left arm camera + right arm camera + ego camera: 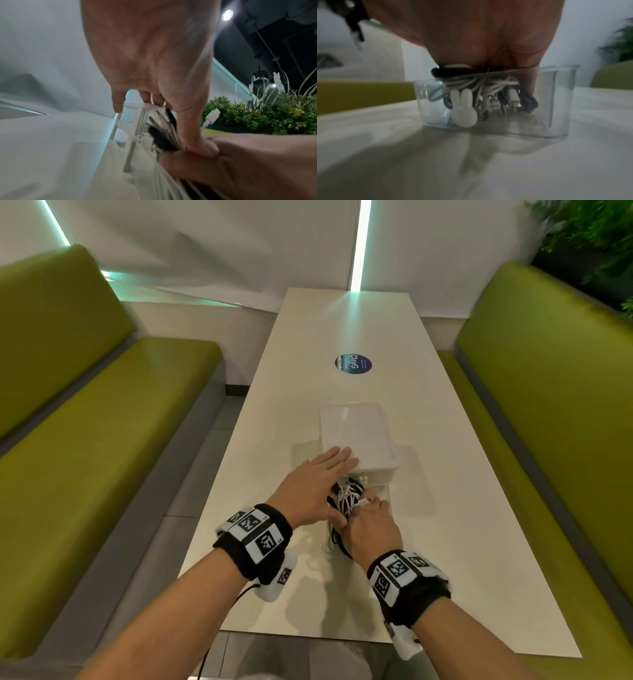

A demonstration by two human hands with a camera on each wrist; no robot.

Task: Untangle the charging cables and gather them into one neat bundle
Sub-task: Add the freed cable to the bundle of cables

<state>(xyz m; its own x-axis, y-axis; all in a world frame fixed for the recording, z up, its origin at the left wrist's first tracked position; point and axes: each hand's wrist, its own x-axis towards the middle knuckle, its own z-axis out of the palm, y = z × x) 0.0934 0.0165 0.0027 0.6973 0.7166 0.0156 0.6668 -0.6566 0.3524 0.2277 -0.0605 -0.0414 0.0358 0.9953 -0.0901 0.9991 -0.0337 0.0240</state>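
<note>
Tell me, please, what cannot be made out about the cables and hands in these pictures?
- How many cables there are: head view, both hands cover the bundle.
- Right hand fingers: head view, curled out of sight; right wrist view, blurred behind the clear box.
- Left hand fingertips: left wrist view, too small behind the palm.
- Plug types: right wrist view, blurred.

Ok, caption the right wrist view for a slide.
Right hand lowers a bundle of black and white cables into a clear box on the table.
</note>
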